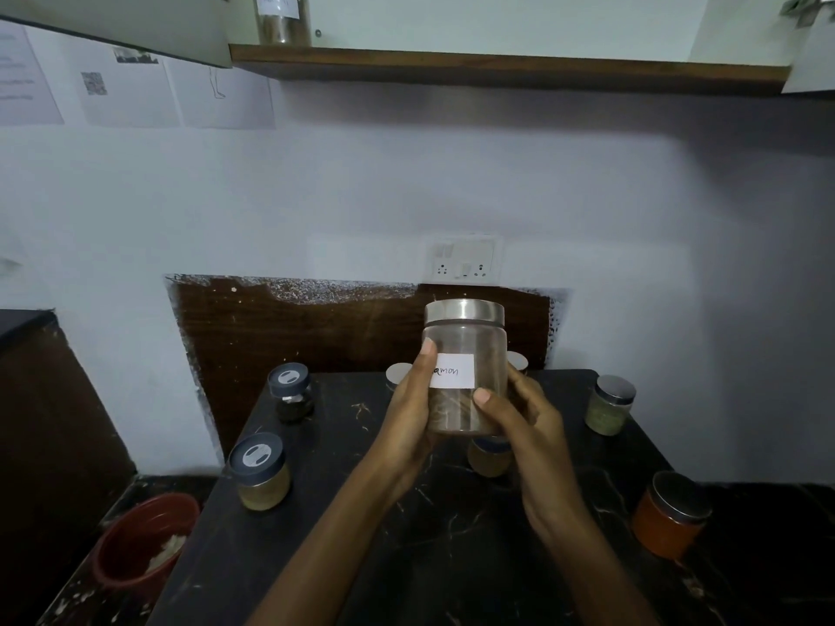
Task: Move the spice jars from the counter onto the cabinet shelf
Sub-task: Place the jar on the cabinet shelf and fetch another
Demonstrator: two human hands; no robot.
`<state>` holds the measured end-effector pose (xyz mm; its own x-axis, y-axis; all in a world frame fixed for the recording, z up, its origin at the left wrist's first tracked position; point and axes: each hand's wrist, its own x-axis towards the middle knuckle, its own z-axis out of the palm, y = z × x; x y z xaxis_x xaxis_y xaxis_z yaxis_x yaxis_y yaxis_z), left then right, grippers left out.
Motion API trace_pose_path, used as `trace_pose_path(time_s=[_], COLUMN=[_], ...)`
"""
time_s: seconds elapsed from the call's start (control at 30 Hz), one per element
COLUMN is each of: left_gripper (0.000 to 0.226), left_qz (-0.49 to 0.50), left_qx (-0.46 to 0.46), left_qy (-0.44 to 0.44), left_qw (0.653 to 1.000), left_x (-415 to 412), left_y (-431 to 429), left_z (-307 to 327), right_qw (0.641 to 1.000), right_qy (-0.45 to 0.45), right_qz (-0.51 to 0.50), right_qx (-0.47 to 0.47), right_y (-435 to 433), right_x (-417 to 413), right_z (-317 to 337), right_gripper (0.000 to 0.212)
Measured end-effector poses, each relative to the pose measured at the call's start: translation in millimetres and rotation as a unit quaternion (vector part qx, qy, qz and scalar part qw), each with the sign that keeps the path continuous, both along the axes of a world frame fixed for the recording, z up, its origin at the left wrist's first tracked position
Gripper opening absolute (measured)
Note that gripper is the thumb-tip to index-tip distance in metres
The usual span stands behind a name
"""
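Dark marble with pale veins forms the surface (pixel 452 558), set against a pale wall. Nearest the camera, 2 bare forearms rise from the bottom edge. The left hand (pixel 406 422) and right hand (pixel 519 426) together hold a clear jar (pixel 465 368) upright in the air above the middle of the surface. The left grip is clamped on the jar's left side with the thumb over the edge of a white label (pixel 454 371) whose visible letters read "amon"; the right grip is clamped on the lower right side with the thumb on the front. A metal lid (pixel 464 311) caps the jar.

On the surface, an orange jar (pixel 668 517) stands near the right edge and a yellow jar (pixel 262 474) with a dark lid stands at the left edge. Partly hidden under the hands sits another jar (pixel 488 456). Further back are a dark jar (pixel 291 393) on the left and a green jar (pixel 610 406) on the right, and 2 metal lids show just behind the hands. On the floor to the left is a red bucket (pixel 144 539).

Behind the surface a brown panel (pixel 293 327) lines the wall, with a socket plate (pixel 463 259) above it. Papers (pixel 135 88) hang at upper left. At the top, the shelf (pixel 497 65) already carries 1 labelled jar (pixel 282 15) at its left end.
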<state>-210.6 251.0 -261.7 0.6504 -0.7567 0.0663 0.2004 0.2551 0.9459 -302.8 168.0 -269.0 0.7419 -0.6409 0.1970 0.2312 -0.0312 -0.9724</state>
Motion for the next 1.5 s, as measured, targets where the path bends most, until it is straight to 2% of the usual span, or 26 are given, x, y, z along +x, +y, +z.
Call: trace_pose_path(time_s=[0.17, 0.33, 0.57, 1.23, 1.5], left_gripper=[0.055, 0.043, 0.048, 0.046, 0.044], left_qz=[0.066, 0.045, 0.042, 0.032, -0.014], left_qx=[0.01, 0.01, -0.004, -0.022, 0.017], left_qy=[-0.036, -0.045, -0.026, -0.062, -0.152], left_qw=[0.997, 0.998, 0.999, 0.997, 0.988], left_x=[-6.2, -3.0, 4.2, 27.7, 82.9], left_y=[-1.7, 8.4, 21.3, 46.8, 72.5], left_z=[1.0, 5.1, 7.8, 13.2, 60.3], right_qw=[0.999, 0.999, 0.998, 0.997, 0.993], right_qy=[0.011, 0.014, 0.004, -0.008, -0.061], right_qz=[0.023, 0.031, 0.055, 0.068, 0.095], right_qx=[-0.023, -0.025, -0.024, -0.026, -0.03], right_y=[1.1, 0.2, 2.7, 20.0, 32.6], right_x=[-0.7, -2.0, -1.2, 17.7, 55.7], right_z=[6.4, 9.3, 10.6, 19.2, 58.7], right_gripper=[0.069, 0.049, 0.041, 0.048, 0.048])
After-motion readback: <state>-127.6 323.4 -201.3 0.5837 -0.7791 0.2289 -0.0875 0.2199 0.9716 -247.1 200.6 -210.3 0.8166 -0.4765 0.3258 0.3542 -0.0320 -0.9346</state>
